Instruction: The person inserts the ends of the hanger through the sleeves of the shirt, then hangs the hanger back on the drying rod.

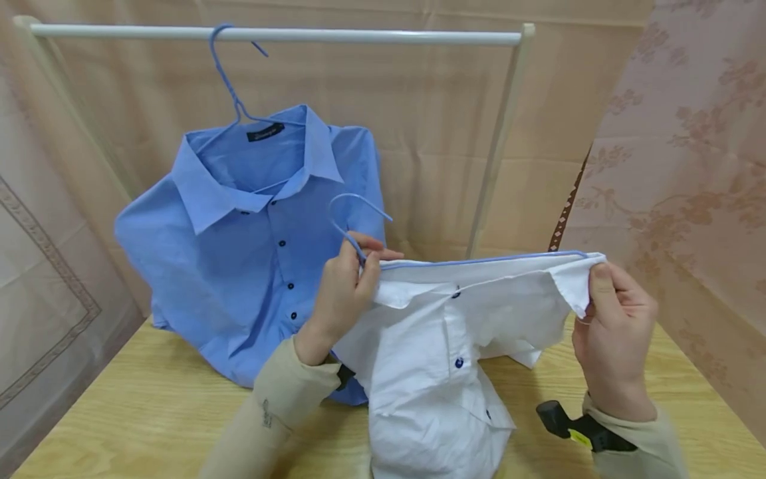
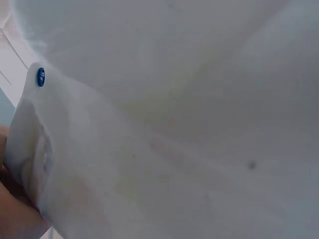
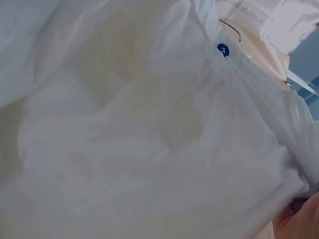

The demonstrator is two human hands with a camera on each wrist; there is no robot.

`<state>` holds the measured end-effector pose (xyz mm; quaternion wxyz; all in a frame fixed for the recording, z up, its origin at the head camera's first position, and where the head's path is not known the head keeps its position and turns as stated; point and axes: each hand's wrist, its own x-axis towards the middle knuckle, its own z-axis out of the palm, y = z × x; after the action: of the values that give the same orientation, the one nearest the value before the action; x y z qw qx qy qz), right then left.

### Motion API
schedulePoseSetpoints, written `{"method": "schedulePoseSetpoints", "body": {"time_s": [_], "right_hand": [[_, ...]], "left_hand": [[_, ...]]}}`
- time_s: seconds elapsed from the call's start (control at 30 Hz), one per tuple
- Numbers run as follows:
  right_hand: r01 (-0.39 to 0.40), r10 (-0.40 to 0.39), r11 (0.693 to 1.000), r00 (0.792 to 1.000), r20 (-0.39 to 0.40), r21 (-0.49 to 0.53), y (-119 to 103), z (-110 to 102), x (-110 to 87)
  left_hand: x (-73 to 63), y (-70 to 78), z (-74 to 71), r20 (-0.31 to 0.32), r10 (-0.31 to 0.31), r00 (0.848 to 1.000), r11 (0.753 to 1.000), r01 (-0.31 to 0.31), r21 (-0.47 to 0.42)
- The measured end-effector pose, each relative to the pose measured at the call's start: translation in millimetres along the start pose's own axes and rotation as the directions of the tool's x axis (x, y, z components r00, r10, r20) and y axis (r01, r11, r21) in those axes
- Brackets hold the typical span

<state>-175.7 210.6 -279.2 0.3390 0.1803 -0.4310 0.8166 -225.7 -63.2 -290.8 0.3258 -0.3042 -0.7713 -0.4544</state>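
Observation:
My left hand [image 1: 342,293] grips a blue wire hanger [image 1: 479,261] at the base of its hook, beside the collar of a white shirt [image 1: 419,386]. The hanger's bar runs rightward along the shirt's upper edge. At the far end, my right hand [image 1: 619,332] pinches the white cloth between thumb and fingers, close to the hanger's tip. Dark blue buttons dot the shirt front, which droops toward the table. White cloth [image 2: 174,119] fills most of the left wrist view. A blue button [image 3: 223,50] shows in the right wrist view.
Behind and to the left, a blue shirt [image 1: 239,253] hangs on another blue hanger [image 1: 224,73] from a white rack rail [image 1: 371,35]. Its lower part reaches the wooden table [image 1: 149,412]. Beige curtains [image 1: 431,133] stand behind the rack; a patterned curtain [image 1: 688,166] is at right.

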Motion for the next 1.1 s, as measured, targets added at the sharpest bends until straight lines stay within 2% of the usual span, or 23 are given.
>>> {"method": "schedulePoseSetpoints", "body": {"time_s": [0.3,0.33,0.4,0.5,0.57,0.63,0.7,0.77,0.87,0.93,0.97,1.0,1.1], "right_hand": [[-0.024,0.028,0.994,0.999,-0.037,0.108,-0.9,-6.9,5.8],[-0.031,0.038,0.990,0.998,-0.046,0.141,-1.5,-7.4,6.3],[-0.028,0.034,0.992,0.998,-0.052,0.125,-2.5,-7.6,7.1],[0.035,-0.036,0.998,0.999,-0.025,-0.044,-4.4,-6.1,6.7],[0.089,-0.087,0.983,0.996,0.018,-0.163,-6.1,-4.9,5.0],[0.134,-0.123,0.957,0.991,0.062,-0.257,-7.1,-4.6,3.0],[0.162,-0.133,0.924,0.985,0.107,-0.347,-7.0,-5.9,1.0],[0.218,-0.157,0.846,0.974,0.163,-0.487,-5.2,-7.6,-0.2],[0.330,-0.199,0.673,0.943,0.267,-0.662,-1.5,-8.3,-2.3],[0.410,-0.230,0.579,0.912,0.341,-0.705,1.6,-6.5,-4.0],[0.444,-0.243,0.544,0.896,0.372,-0.712,3.3,-5.1,-5.1],[0.472,-0.252,0.518,0.881,0.400,-0.714,5.0,-3.4,-6.2],[0.523,-0.250,0.477,0.851,0.461,-0.706,10.2,1.2,-9.6]], "left_hand": [[0.9,13.1,1.5,0.043,0.040,0.998,0.999,-0.040,-0.008],[0.7,14.6,1.7,0.048,0.050,0.998,0.999,-0.050,-0.003],[0.0,18.4,2.7,0.062,0.088,0.994,0.996,-0.090,0.026],[-0.5,23.2,3.9,0.051,0.135,0.990,0.989,-0.137,0.048],[0.0,24.1,4.6,0.043,0.148,0.988,0.987,-0.151,0.056],[1.0,23.8,4.9,0.035,0.136,0.990,0.990,-0.137,0.033],[1.8,22.9,5.4,0.036,0.127,0.991,0.991,-0.128,0.035],[2.2,23.4,5.8,0.049,0.123,0.991,0.991,-0.125,0.043],[3.0,25.8,6.0,0.058,0.157,0.986,0.980,-0.162,0.113],[3.3,27.6,6.2,0.066,0.190,0.980,0.965,-0.198,0.171],[3.6,28.8,6.2,0.070,0.205,0.976,0.957,-0.215,0.197],[3.8,29.6,6.4,0.076,0.217,0.973,0.949,-0.228,0.216],[5.0,31.9,7.7,0.098,0.237,0.967,0.941,-0.253,0.225]]}}
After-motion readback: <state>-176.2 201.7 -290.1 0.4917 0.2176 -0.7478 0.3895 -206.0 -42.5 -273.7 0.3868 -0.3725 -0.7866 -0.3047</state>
